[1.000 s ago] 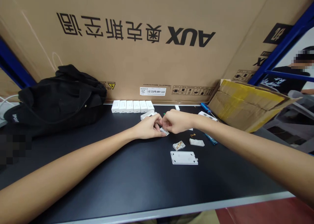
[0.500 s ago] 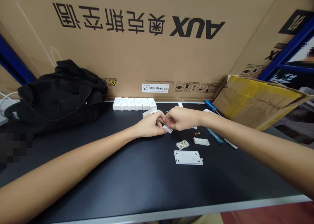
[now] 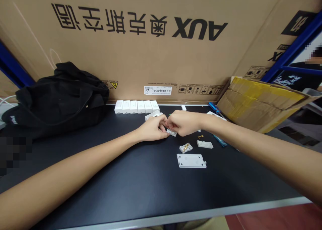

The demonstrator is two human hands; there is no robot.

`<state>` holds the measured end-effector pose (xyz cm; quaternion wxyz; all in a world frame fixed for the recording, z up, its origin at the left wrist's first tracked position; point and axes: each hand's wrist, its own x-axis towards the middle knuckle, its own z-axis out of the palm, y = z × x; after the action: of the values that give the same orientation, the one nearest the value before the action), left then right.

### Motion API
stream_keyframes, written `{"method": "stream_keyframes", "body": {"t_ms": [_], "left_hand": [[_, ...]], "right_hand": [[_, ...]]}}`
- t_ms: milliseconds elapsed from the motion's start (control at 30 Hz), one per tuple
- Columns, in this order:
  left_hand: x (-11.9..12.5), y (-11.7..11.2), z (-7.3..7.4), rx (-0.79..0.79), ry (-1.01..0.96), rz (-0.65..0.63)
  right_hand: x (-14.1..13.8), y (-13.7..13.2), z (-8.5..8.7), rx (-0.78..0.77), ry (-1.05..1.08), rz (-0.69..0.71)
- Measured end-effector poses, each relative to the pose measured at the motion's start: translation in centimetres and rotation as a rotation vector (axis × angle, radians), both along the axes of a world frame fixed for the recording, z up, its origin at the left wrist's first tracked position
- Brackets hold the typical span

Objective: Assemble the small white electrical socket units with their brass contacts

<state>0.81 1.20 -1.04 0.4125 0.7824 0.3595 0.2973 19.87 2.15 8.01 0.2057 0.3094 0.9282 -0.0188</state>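
My left hand (image 3: 154, 128) is closed, thumb and fingers on the edge of a small white plastic piece (image 3: 171, 132) on the dark tabletop. My right hand (image 3: 181, 123) is pinched together right above that piece, touching or nearly touching my left fingertips; whatever it holds is hidden. Nearer to me lies a small white housing with brass contacts (image 3: 186, 147). Beside it are a plain white plastic part (image 3: 204, 144) and a tiny brass piece (image 3: 200, 136). A flat white plate with holes (image 3: 191, 161) lies closest. Behind my left hand, a white open case (image 3: 153, 115) is partly covered.
Several white boxed units (image 3: 137, 106) stand in a row at the back. A black bag (image 3: 57, 99) fills the left side. On the right are a worn cardboard carton (image 3: 256, 104), a blue-handled screwdriver (image 3: 212, 106) and a blue wrapped strip (image 3: 220, 141). A large carton (image 3: 141, 62) walls off the back.
My right hand has turned slightly, its knuckles rolling over, while staying at the small white piece. My left hand keeps its hold. The whole view has shifted a little.
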Motion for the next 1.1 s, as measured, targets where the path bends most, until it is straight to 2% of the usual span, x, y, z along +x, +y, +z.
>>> {"method": "stream_keyframes", "body": {"t_ms": [200,467,600,867,1100], "left_hand": [[0.2,-0.2,-0.1,0.025,0.02,0.057],[-0.1,0.2,-0.5,0.008,0.07,-0.026],[0.0,0.3,-0.7,0.029,0.086,-0.015],[0.1,0.3,-0.6,0.121,0.109,0.055],[0.5,-0.1,-0.4,0.207,0.159,0.126]], "right_hand": [[-0.5,0.0,0.1,0.026,-0.058,0.005],[-0.3,-1.2,0.1,0.1,-0.096,-0.046],[-0.3,-1.4,-0.1,0.105,-0.082,-0.052],[0.0,-0.1,-0.9,0.078,0.0,0.002],[0.5,-0.3,-1.7,0.117,0.089,0.089]]}}
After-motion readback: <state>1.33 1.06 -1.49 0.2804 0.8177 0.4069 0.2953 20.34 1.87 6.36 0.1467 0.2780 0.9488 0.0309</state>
